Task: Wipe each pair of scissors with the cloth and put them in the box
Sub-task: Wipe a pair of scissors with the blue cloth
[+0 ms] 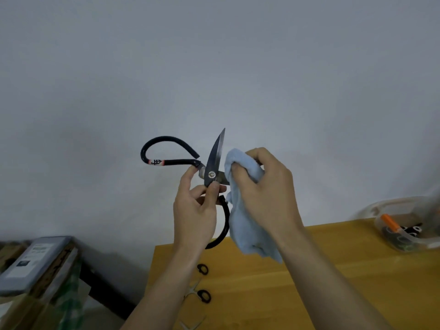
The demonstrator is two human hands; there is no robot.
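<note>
Pale grey wall [214,55] fills most of what I see, plain and evenly lit, with the yellow wooden bench [321,282] coming in low beneath it. I hold the big black-handled scissors [215,160] up in front of that wall, above the bench's far edge. My left hand [195,210] has its grip clamped on them just below the pivot, thumb and fingers pinching the metal there. The blades stand wide apart: one points up, the other runs sideways into the light blue cloth [247,210]. One looped handle arches out on the side away from the cloth; the other curls down behind my left wrist. My right hand [264,186] has its grip closed round the bunched cloth, wrapped over that sideways blade, and the loose end of the cloth hangs down toward the bench.

Beneath my left forearm, near the bench's left edge, lie smaller scissors [200,294] with black finger rings, and more thin blades show at the bottom edge of the view. At the bench's far right corner sits the clear plastic box [404,234], holding scissors already, one with an orange handle. Off the bench's left side, lower down, stands a stack of cardboard cartons [47,282] with a grey flat case [31,263] lying on top.
</note>
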